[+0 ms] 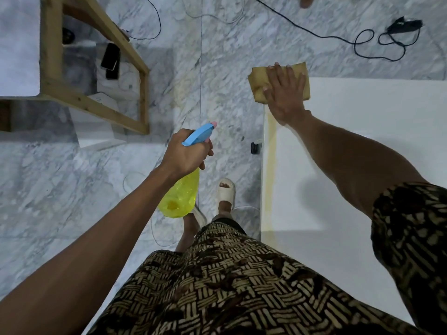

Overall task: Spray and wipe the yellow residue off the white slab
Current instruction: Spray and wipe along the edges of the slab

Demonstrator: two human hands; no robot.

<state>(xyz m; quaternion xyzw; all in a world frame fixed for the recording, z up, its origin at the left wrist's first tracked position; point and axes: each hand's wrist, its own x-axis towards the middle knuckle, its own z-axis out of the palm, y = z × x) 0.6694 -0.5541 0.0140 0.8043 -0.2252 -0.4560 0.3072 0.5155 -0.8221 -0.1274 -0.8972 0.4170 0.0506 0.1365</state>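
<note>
Grey-veined marble floor point(72, 189) spreads under us, and the white slab point(362, 141) lies at the right. Yellow residue point(270, 165) streaks down its left edge. Our right hand point(286, 93) presses flat, fingers spread, on a yellow sponge point(260, 81) at the slab's far left corner. Our left hand point(187, 153) grips a yellow spray bottle point(180, 197) with a blue trigger head over the floor, left of the slab. A wooden frame point(96, 107) stands far left; black cable point(362, 42) trails across the far floor.
</note>
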